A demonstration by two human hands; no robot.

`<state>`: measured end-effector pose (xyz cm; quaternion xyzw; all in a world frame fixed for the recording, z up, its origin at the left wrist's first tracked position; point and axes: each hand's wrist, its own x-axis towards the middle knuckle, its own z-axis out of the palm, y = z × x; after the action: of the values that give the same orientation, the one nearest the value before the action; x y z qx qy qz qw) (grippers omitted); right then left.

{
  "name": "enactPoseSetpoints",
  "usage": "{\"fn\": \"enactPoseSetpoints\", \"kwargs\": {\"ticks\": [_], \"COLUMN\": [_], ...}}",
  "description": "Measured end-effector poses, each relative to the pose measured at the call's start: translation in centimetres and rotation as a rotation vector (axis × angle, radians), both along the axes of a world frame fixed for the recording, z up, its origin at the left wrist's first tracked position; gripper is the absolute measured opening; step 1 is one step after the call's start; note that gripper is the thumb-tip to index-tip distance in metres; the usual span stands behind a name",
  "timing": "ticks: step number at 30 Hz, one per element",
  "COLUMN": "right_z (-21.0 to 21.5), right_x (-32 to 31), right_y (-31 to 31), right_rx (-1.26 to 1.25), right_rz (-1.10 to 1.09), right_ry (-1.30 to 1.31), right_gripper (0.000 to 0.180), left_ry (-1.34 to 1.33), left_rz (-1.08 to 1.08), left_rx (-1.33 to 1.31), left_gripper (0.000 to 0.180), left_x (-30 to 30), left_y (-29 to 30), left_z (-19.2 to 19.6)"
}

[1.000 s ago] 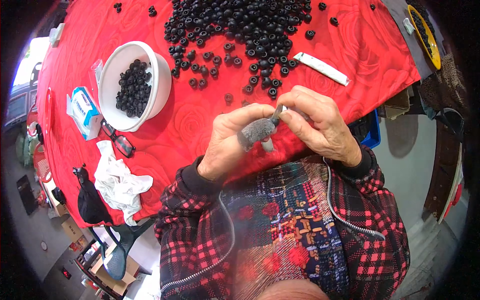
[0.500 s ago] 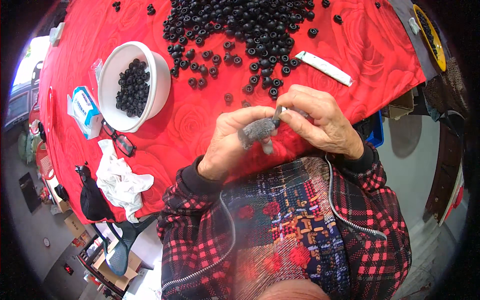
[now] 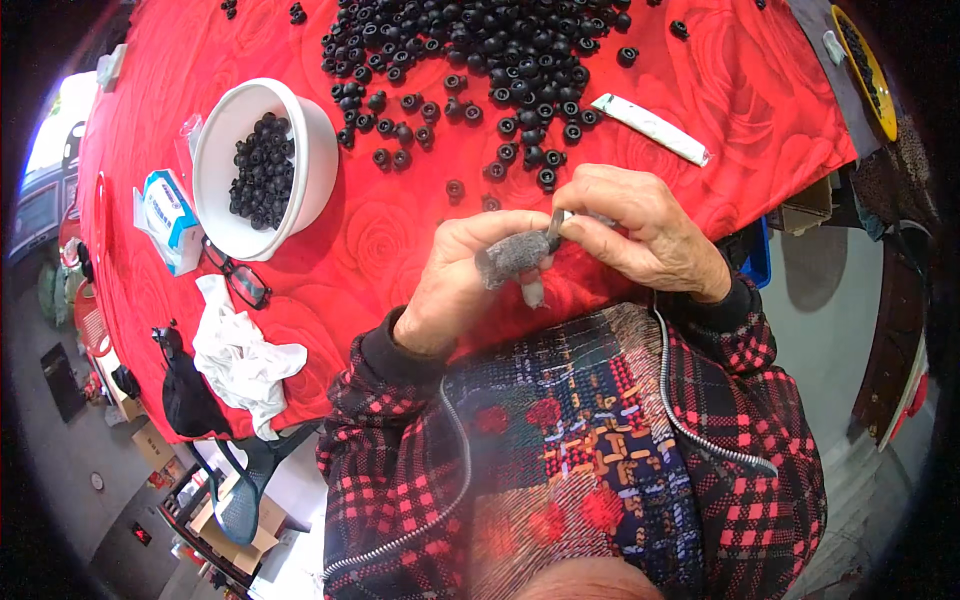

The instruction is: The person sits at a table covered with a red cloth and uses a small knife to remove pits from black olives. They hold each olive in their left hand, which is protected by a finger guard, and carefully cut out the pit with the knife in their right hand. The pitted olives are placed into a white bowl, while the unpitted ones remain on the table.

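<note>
1. At the far left edge of the red tablecloth (image 3: 400,240) lie a blue-and-white packet (image 3: 165,215), a pair of glasses (image 3: 235,280) and a crumpled white cloth (image 3: 240,355). None of them has shifted over the last second.
2. Just right of the packet stands my white bowl (image 3: 300,150). It holds a small heap of black rubber caps (image 3: 262,170) that covers only part of its floor, and the count looks the same as a second ago, so nothing new has gone in.
3. Farther right, on the far side of the table, the big loose pile of black caps (image 3: 480,60) spreads out, with strays trailing toward me.
4. My left hand (image 3: 460,280) is curled narrow. Its forefinger wears a grey felt-like sleeve (image 3: 512,258), and it has drifted only slightly, closer to my chest.
5. My right hand (image 3: 640,235) is pinched shut on a small metal tool (image 3: 556,228), which meets the tip of the grey sleeve. The piece I am working on sits in that pinch, near the table's near edge; I cannot tell whether a cap is actually between the fingers.
6. Since the hands have barely moved, I judge I am mid-fit on one piece.
7. Right of the pile lies a white strip (image 3: 652,128), and at the far right corner a yellow-rimmed dish (image 3: 872,60) holds dark bits.
</note>
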<state>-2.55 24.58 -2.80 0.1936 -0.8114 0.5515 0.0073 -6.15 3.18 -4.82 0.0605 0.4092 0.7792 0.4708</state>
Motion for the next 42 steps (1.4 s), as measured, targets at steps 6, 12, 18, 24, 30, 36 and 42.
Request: {"fn": "enactPoseSetpoints", "kwargs": {"ticks": [6,12,18,24,30,36,42], "right_z": [0.0,0.0,2.0,1.2,0.9,1.1,1.0], "right_x": [-0.4,0.4,0.7,1.0,1.3,2.3,2.2], "right_y": [0.2,0.3,0.3,-1.3,-2.0,-2.4,-3.8], "right_rx": [-0.034,-0.048,-0.189,-0.084,-0.054,-0.009,0.016], "right_rz": [0.059,0.263,0.044,-0.137,-0.143,-0.17,-0.24], "right_ry": [0.004,0.014,-0.026,0.279,0.51,0.649,0.674], "right_gripper": [0.009,0.01,0.018,0.036,0.039,0.033,0.029], "left_ry": [-0.117,-0.192,-0.118,-0.169,-0.377,-0.305,-0.131], "left_rz": [0.001,0.103,0.159,0.11,0.083,0.075,0.219], "left_rx": [0.047,0.111,-0.064,-0.037,0.175,0.226,0.122], "left_gripper": [0.028,0.026,0.025,0.033,0.017,0.029,0.038], "left_x": [0.2,-1.3,-0.3,0.6,1.6,3.2,3.4], "left_y": [-0.1,-0.6,0.0,0.4,0.8,0.5,-0.4], "left_z": [-0.4,-0.3,1.9,0.9,1.6,0.9,1.4]}}
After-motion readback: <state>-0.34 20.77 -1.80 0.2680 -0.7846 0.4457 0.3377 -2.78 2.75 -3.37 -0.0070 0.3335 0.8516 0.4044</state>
